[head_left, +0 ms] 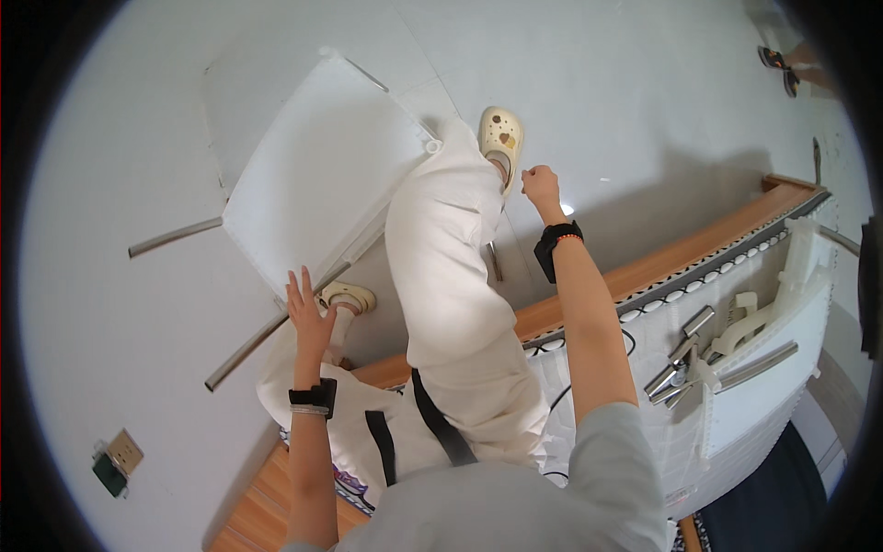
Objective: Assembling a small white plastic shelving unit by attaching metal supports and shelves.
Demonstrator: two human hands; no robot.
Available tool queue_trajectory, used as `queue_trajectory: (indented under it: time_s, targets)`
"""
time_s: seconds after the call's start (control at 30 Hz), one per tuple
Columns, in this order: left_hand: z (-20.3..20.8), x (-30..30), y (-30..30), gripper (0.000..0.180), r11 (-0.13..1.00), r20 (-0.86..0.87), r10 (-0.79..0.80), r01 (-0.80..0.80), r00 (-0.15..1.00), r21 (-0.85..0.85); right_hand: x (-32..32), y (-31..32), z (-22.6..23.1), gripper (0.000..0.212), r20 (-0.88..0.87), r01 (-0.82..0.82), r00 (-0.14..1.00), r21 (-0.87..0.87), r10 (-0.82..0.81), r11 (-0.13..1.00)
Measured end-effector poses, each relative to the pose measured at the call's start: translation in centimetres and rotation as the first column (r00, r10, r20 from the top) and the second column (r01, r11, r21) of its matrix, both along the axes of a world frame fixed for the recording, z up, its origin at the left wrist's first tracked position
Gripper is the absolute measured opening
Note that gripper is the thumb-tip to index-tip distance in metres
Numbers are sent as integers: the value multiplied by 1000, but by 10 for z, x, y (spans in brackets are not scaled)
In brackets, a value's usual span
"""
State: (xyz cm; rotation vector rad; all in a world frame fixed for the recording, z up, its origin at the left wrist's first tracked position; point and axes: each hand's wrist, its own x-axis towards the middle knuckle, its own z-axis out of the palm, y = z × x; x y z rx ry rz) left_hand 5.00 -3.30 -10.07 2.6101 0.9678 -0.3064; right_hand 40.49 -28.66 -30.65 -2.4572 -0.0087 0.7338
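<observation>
My left hand is open, fingers spread, at the near corner of a white four-sided panel. A metal tube juts out from that corner beside the hand; whether the fingers touch it, I cannot tell. A second tube sticks out from the panel's left corner. The panel stands tilted against my leg, with a small white ring at its right corner. My right hand is held up in a loose fist near my cream clog, and nothing shows in it.
On the quilted bed to my right lie loose metal tubes, white curved plastic pieces and another white panel. A wooden bed rail runs beside my legs. Another person's feet show at far right.
</observation>
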Motion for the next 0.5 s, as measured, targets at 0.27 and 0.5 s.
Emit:
queue_trajectory:
  time_s: [0.27,0.5]
  targets:
    - [-57,22,17,99,990,-106,76,-62,991,129,-67,-16,-57,20,-283,-218,949,-262,141,940]
    - [-88,14,17,106,970,-213,114,-62,970,233,-118,-10,-111,21,-305,-260,933,-198,192,945]
